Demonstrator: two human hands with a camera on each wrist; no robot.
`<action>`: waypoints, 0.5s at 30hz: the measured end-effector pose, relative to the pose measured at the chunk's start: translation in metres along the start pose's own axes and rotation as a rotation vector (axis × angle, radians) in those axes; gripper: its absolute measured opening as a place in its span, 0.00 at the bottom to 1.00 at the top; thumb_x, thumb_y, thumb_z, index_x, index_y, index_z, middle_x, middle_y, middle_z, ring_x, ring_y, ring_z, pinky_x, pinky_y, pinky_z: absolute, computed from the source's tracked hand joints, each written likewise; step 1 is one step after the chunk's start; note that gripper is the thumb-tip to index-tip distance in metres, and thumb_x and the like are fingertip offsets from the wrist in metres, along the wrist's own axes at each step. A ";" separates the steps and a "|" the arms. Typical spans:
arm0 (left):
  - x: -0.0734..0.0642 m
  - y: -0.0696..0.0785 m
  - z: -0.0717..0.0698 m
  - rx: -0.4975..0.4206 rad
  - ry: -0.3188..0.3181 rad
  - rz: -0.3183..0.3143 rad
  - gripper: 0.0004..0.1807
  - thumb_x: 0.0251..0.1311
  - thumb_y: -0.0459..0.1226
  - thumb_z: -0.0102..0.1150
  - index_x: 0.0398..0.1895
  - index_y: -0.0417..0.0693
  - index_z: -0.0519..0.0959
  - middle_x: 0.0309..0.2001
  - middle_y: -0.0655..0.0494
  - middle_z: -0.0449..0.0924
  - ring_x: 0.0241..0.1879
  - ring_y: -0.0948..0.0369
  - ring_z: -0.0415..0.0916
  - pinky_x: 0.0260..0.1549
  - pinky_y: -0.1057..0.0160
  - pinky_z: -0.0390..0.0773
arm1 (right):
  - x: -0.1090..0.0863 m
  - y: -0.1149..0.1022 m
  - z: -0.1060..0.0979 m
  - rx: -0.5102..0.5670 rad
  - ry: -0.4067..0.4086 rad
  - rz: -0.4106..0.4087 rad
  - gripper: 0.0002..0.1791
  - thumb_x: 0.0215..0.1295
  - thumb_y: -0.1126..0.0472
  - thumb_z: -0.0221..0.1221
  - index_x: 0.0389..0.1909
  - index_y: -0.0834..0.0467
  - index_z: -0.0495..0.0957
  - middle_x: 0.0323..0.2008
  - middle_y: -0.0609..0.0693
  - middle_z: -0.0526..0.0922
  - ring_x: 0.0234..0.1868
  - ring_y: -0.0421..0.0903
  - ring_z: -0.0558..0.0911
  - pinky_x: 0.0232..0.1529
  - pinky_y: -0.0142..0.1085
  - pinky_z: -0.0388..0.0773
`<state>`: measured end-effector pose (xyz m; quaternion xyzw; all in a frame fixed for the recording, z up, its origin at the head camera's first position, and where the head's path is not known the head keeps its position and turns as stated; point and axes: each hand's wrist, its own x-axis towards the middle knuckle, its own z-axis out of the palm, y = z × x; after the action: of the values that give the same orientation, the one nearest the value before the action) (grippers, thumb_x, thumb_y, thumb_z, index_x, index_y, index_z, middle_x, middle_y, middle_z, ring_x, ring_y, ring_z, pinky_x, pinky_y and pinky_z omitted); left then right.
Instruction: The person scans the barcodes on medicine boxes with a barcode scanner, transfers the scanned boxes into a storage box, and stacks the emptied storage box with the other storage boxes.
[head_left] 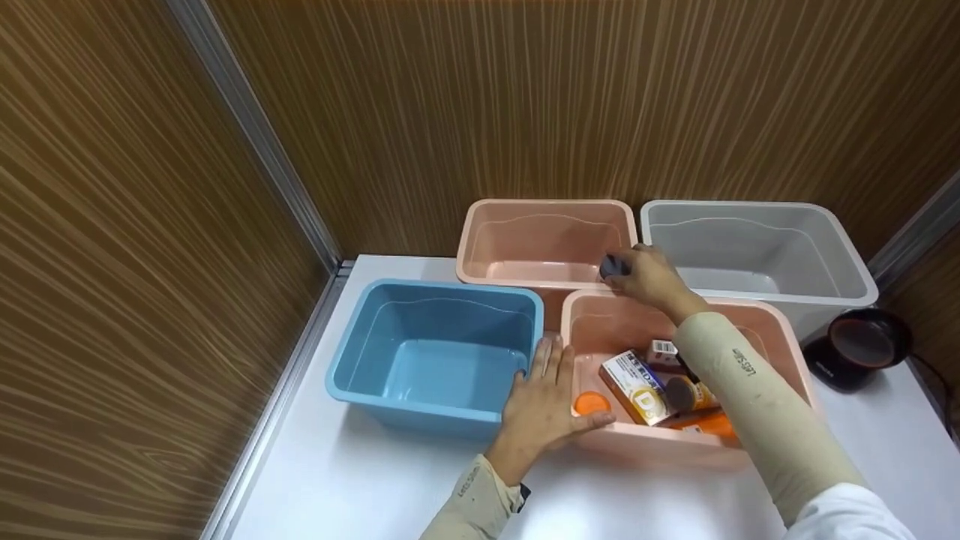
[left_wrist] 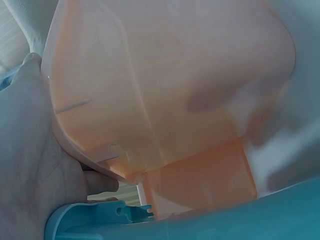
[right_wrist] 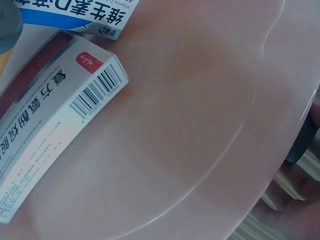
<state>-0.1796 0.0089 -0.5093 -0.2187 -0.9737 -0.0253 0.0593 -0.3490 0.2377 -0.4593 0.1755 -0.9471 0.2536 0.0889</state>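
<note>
My right hand (head_left: 646, 279) pinches a small dark object (head_left: 613, 267) at the near right corner of the back pink bin (head_left: 547, 208). In the right wrist view only an edge of this dark object (right_wrist: 302, 141) shows, so its kind is unclear. With fingers spread, my left hand (head_left: 538, 409) rests against the left rim of the front pink bin (head_left: 637, 436), beside the blue bin (head_left: 431, 415). Inside the front pink bin lie a vitamin D box (head_left: 636, 386), a small medicine box (right_wrist: 65, 110), a dark-lidded jar (head_left: 681, 394), an orange round lid (head_left: 592, 403) and another orange item (head_left: 716, 426).
A grey-white bin (head_left: 757, 210) stands at the back right, next to the back pink bin. Right of the front pink bin sits a black rounded device (head_left: 859, 349) with a cable. Wood-grain panels (head_left: 555, 97) enclose the white table (head_left: 315, 465).
</note>
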 end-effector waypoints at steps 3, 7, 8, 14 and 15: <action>-0.001 -0.002 0.001 -0.001 -0.009 -0.002 0.65 0.42 0.81 0.17 0.75 0.45 0.46 0.74 0.47 0.40 0.72 0.51 0.32 0.58 0.43 0.61 | 0.000 0.000 0.003 0.004 -0.007 -0.005 0.26 0.53 0.60 0.66 0.55 0.61 0.77 0.39 0.64 0.78 0.41 0.60 0.72 0.41 0.52 0.67; -0.002 -0.004 0.001 0.001 -0.015 -0.001 0.65 0.41 0.81 0.16 0.75 0.45 0.46 0.74 0.47 0.39 0.72 0.51 0.32 0.58 0.44 0.62 | -0.001 0.000 0.006 0.005 -0.019 0.003 0.25 0.53 0.59 0.65 0.53 0.60 0.77 0.38 0.63 0.78 0.41 0.61 0.71 0.40 0.53 0.68; -0.002 -0.004 0.001 0.000 -0.015 0.001 0.65 0.41 0.81 0.16 0.75 0.45 0.46 0.74 0.47 0.39 0.72 0.51 0.32 0.58 0.44 0.62 | 0.000 0.000 0.007 0.000 -0.021 0.006 0.25 0.52 0.59 0.65 0.53 0.60 0.77 0.38 0.63 0.78 0.41 0.61 0.70 0.40 0.53 0.68; 0.001 -0.001 0.000 -0.026 -0.002 0.002 0.65 0.41 0.82 0.15 0.75 0.45 0.47 0.75 0.47 0.39 0.72 0.52 0.30 0.55 0.44 0.66 | 0.005 0.003 0.002 -0.052 -0.031 -0.029 0.27 0.49 0.58 0.64 0.52 0.60 0.78 0.39 0.62 0.81 0.42 0.61 0.74 0.46 0.54 0.65; 0.002 0.000 -0.001 -0.029 0.001 0.002 0.65 0.41 0.82 0.15 0.75 0.45 0.47 0.75 0.47 0.39 0.72 0.52 0.30 0.54 0.44 0.67 | 0.006 0.004 0.001 -0.055 -0.033 -0.034 0.27 0.48 0.58 0.64 0.52 0.61 0.78 0.38 0.62 0.81 0.42 0.61 0.74 0.47 0.54 0.64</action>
<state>-0.1817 0.0096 -0.5082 -0.2204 -0.9730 -0.0395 0.0565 -0.3562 0.2382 -0.4603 0.1933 -0.9519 0.2230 0.0825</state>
